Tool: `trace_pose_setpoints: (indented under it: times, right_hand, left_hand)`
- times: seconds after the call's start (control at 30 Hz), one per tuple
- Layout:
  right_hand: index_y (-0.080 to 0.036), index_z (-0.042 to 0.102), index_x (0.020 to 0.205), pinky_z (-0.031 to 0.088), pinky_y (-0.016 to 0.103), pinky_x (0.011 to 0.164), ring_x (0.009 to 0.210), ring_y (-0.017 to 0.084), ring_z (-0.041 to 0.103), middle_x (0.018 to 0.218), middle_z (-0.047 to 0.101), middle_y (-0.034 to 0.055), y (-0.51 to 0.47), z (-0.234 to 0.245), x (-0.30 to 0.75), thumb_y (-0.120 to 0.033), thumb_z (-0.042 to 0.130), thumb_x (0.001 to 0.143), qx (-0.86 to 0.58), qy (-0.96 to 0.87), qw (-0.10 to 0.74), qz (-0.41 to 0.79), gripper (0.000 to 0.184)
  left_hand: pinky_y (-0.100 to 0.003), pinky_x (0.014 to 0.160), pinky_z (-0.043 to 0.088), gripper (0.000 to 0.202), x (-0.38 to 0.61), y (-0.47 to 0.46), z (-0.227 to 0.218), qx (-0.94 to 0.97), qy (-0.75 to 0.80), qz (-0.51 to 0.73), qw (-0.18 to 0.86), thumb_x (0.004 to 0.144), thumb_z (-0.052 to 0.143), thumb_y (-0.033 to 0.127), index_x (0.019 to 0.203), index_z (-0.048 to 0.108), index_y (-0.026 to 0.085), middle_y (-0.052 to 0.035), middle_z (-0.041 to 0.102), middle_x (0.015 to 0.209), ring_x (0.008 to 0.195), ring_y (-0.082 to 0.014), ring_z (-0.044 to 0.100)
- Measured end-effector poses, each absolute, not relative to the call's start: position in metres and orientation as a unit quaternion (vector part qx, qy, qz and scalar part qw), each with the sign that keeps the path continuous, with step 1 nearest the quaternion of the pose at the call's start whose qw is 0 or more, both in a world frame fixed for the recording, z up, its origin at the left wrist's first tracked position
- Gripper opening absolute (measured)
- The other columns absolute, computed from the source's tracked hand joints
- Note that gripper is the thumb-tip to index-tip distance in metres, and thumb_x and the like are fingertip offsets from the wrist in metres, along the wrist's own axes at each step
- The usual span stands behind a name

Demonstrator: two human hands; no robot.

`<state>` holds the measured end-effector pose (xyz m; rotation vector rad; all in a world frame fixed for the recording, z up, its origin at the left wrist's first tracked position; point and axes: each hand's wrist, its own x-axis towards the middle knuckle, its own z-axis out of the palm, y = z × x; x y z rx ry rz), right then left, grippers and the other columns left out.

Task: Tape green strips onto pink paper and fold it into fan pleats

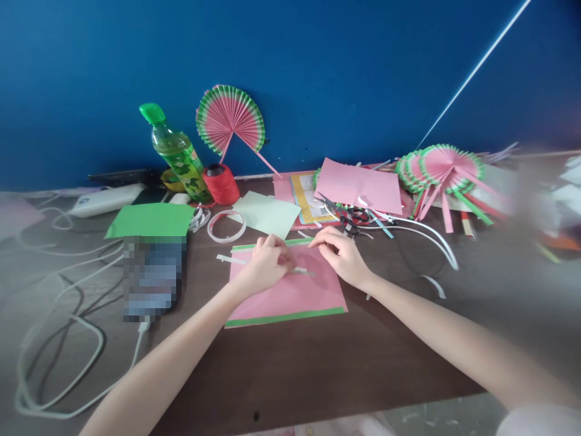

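Head: left hand (pixel 270 261) curled at white strip (pixel 300 269), right hand (pixel 340 254) loosely bent; grips unclear.

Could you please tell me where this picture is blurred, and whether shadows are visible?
Head view: the brown tabletop blurs toward its right side; head view: pixel blocks cover a dark rectangular device; head view: the looped white cable casts soft shadows, while the pink paper sheet with green edges looks fairly clear.
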<state>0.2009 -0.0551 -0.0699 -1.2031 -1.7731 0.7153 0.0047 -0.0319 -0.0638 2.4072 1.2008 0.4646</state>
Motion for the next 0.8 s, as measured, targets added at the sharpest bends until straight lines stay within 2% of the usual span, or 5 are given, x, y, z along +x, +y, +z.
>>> trace_pose_setpoints:
  times: [0.2,0.5,0.8]
  right_hand:
    - [-0.019,0.062,0.076,0.038,0.026,0.055,0.063,0.010,0.048,0.081,0.056,0.0019,-0.0547,-0.0715,0.2015,-0.008,0.042,0.079,-0.471,-0.712,0.436,0.284,0.023]
    - [-0.018,0.062,0.075,0.038,0.025,0.055,0.064,0.010,0.049,0.080,0.055,0.0016,-0.0554,-0.0705,0.2013,-0.005,0.042,0.078,-0.469,-0.717,0.430,0.286,0.024]
    - [-0.019,0.062,0.076,0.038,0.025,0.055,0.064,0.010,0.048,0.081,0.056,0.0015,-0.0547,-0.0712,0.2019,-0.004,0.042,0.078,-0.468,-0.718,0.427,0.287,0.025]
  left_hand:
    - [-0.038,0.083,0.038,0.014,0.0109,-0.0357,-0.0590,0.831,0.485,0.113,0.246,0.076,0.056,0.023,0.067,0.065,0.018,-0.0055,0.050,0.093,0.090,-0.0208,0.040]
    - [-0.039,0.084,0.036,0.015,0.0097,-0.0338,-0.0640,0.835,0.485,0.117,0.231,0.076,0.055,0.024,0.066,0.063,0.018,-0.0055,0.049,0.091,0.090,-0.0210,0.040]
    - [-0.039,0.087,0.036,0.013,0.0136,-0.0382,-0.0546,0.819,0.493,0.114,0.272,0.076,0.056,0.024,0.067,0.064,0.019,-0.0047,0.049,0.093,0.091,-0.0211,0.039]
